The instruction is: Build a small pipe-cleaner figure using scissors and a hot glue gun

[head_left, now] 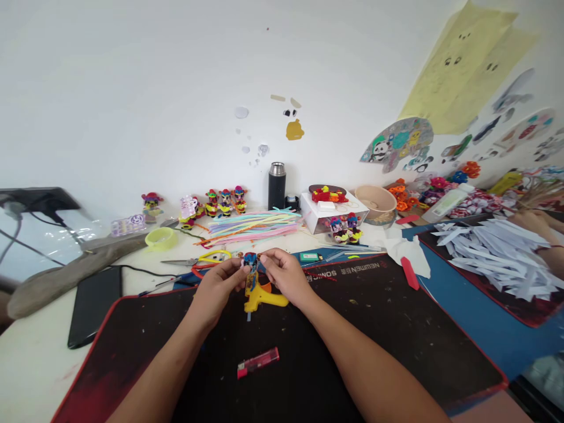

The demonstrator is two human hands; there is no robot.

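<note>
Both hands meet over the dark desk mat (pixel 343 329), around a small doll (pixel 251 260) with a blue headdress. My left hand (pixel 218 288) is closed on the doll's left side, thumb across its front. With thumb and forefinger pinched, my right hand (pixel 286 276) grips its right edge. The fingers hide part of the doll. Just below lies a yellow hot glue gun (pixel 268 298), its handle pointing right. Nearer to me, a pink see-through lighter (pixel 258 362) rests on the mat. Scissors with yellow handles (pixel 214 257) lie beyond my left hand.
Pastel pipe cleaners (pixel 253 226) lie behind my hands, near finished dolls (pixel 225 201). A black thermos (pixel 277 187) and a white box (pixel 308 214) stand by the wall. A yellow tape roll (pixel 161 238) is left; paper strips (pixel 502 252) and another person's hand (pixel 535 226) are right.
</note>
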